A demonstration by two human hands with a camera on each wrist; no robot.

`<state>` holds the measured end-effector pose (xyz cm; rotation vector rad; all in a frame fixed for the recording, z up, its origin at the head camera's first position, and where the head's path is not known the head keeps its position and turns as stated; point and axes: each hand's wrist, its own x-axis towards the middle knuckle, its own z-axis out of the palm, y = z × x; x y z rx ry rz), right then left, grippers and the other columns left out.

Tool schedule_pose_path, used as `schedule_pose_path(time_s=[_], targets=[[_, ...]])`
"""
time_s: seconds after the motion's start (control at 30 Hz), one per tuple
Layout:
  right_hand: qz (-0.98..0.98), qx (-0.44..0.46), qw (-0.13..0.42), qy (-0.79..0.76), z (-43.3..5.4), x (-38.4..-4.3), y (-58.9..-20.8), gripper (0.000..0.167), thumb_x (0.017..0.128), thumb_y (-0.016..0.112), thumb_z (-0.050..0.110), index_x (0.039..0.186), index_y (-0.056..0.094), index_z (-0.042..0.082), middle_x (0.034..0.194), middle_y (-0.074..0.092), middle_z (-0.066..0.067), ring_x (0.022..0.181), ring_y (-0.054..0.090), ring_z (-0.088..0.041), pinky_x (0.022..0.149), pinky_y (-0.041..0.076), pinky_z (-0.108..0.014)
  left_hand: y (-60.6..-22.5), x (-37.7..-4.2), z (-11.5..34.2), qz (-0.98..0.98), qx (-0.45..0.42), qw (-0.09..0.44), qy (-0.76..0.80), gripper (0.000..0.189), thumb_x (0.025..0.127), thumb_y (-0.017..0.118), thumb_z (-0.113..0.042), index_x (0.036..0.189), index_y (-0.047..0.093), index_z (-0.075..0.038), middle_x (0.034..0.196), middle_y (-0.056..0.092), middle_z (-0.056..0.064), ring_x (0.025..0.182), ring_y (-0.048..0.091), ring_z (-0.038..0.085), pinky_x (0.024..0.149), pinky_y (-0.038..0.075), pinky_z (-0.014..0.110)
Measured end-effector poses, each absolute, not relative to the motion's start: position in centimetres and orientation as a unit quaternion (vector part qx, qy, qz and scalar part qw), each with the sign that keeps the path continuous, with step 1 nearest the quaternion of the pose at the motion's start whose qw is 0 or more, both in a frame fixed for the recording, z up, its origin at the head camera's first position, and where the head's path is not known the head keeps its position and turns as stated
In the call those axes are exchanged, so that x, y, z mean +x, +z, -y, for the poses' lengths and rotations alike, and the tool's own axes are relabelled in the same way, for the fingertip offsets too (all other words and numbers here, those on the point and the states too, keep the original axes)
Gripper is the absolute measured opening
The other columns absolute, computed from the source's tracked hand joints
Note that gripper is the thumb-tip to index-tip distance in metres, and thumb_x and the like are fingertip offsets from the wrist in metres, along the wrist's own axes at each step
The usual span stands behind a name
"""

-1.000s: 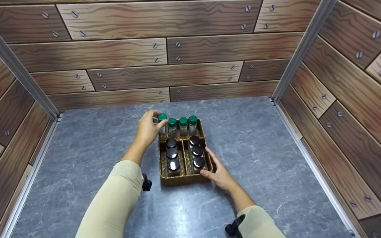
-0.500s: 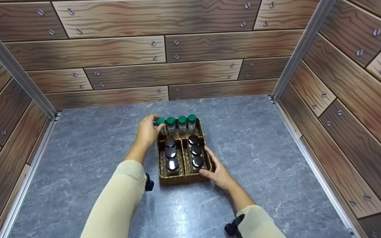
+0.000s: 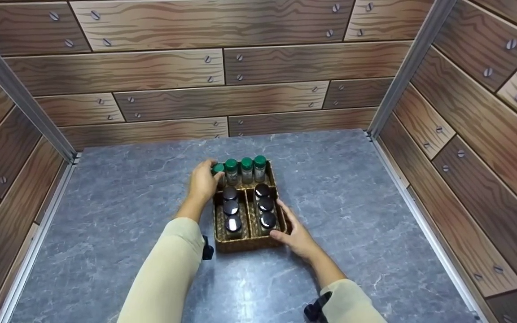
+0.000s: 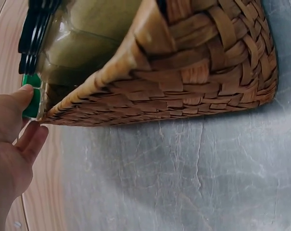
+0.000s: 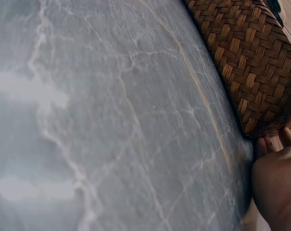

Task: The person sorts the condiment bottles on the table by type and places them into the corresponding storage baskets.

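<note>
A brown woven basket (image 3: 249,244) with three compartments stands on the grey marbled surface. My left hand (image 3: 202,183) pinches a green-capped spice jar (image 3: 217,168) between thumb and fingers at the left end of the back compartment. That jar's cap sits lower than those of the other green-capped jars (image 3: 247,170) in the row beside it. In the left wrist view, the thumb lies on the green cap (image 4: 33,102), right at the basket rim. My right hand (image 3: 300,240) grips the front right corner, fingers along the outer wall (image 5: 256,67) and thumb at the front rim.
Three dark-lidded jars (image 3: 231,207) stand in the front left compartment, and three more dark-lidded jars (image 3: 265,204) in the front right one. Wood-patterned walls (image 3: 168,103) with metal edge strips (image 3: 438,246) enclose the marbled surface (image 3: 352,193).
My left hand has lowered the green-capped jar into the back compartment, its cap dropping below its neighbours. My right hand stays at the basket's corner.
</note>
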<state>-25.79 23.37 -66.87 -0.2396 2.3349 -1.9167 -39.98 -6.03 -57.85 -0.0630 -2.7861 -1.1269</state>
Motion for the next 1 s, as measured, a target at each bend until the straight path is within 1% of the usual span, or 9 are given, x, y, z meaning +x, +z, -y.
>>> schedule_pose_path(time_s=[0.27,0.37,0.57,0.67,0.83,1.0], targets=[[-0.762,-0.087,0.053,-0.639,-23.27,-25.71,-66.72,0.101,0.089,0.090,0.030,0.172,0.031,0.029,0.181,0.026,-0.014,0.166,0.023,-0.043,0.135,0.013,-0.067,-57.76,-40.09,5.90,0.924,-0.008,0.067,-0.376,0.043,0.104,0.074,-0.022,0.142,0.066,-0.003,0.141,0.070,0.022,0.133,0.068,0.037,0.114,0.055,0.048],[-0.762,-0.087,0.052,-0.640,-23.29,-25.69,-66.70,0.102,0.089,0.090,0.030,0.172,0.031,0.029,0.180,0.026,-0.015,0.166,0.025,-0.043,0.135,0.014,-0.067,-57.84,-40.12,5.77,0.924,-0.007,0.072,-0.376,0.042,0.105,0.073,-0.022,0.143,0.067,-0.004,0.143,0.070,0.021,0.135,0.067,0.037,0.115,0.055,0.048],[-0.759,-0.088,0.054,-0.643,-23.28,-25.68,-66.77,0.102,0.089,0.090,0.031,0.172,0.031,0.029,0.180,0.026,-0.015,0.165,0.026,-0.043,0.135,0.015,-0.067,-58.24,-40.21,5.49,0.930,-0.012,0.094,-0.354,0.044,0.105,0.072,-0.020,0.145,0.067,-0.003,0.148,0.069,0.020,0.140,0.064,0.038,0.121,0.050,0.049],[-0.756,-0.084,0.057,-0.647,-23.25,-25.64,-66.81,0.103,0.089,0.091,0.030,0.172,0.031,0.030,0.180,0.026,-0.016,0.165,0.027,-0.045,0.135,0.015,-0.067,-58.33,-40.33,5.50,0.933,-0.014,0.093,-0.346,0.044,0.105,0.071,-0.018,0.146,0.066,-0.003,0.148,0.068,0.020,0.140,0.064,0.039,0.122,0.050,0.049],[-0.759,-0.082,0.058,-0.643,-23.30,-25.66,-66.81,0.104,0.088,0.091,0.031,0.172,0.030,0.030,0.180,0.025,-0.016,0.165,0.026,-0.046,0.134,0.015,-0.069,-58.27,-40.36,5.74,0.929,0.000,0.084,-0.360,0.048,0.105,0.072,-0.017,0.151,0.062,-0.006,0.148,0.068,0.020,0.137,0.066,0.038,0.118,0.053,0.049],[-0.763,-0.079,0.059,-0.639,-23.40,-25.70,-66.85,0.103,0.089,0.090,0.031,0.172,0.030,0.032,0.181,0.024,-0.016,0.165,0.025,-0.046,0.134,0.014,-0.070,-58.19,-40.01,5.86,0.925,0.004,0.083,-0.371,0.053,0.105,0.072,-0.016,0.155,0.058,-0.008,0.148,0.069,0.017,0.129,0.072,0.035,0.111,0.058,0.049]])
